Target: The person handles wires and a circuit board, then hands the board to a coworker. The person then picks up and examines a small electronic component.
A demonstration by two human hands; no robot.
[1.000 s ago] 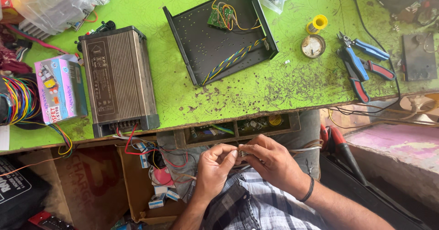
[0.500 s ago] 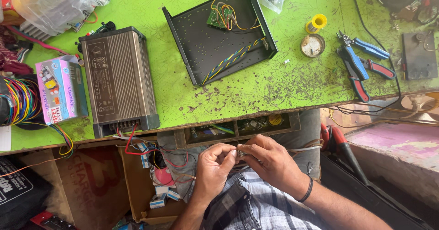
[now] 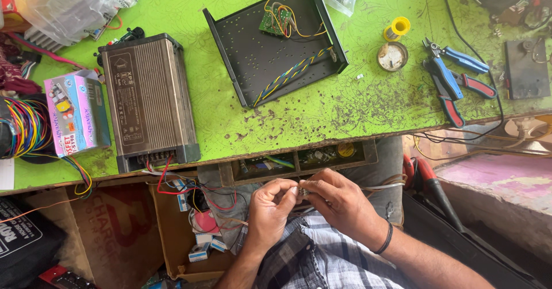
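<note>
Wires [image 3: 313, 181] run left-right, pinched between left hand [image 3: 270, 208] and right hand [image 3: 342, 203].

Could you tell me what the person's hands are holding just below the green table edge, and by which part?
Both the left hand and the right hand pinch a small part with thin wires between their fingertips; its exact kind and the held part cannot be told.

Bright even daylight; sharp focus
</note>
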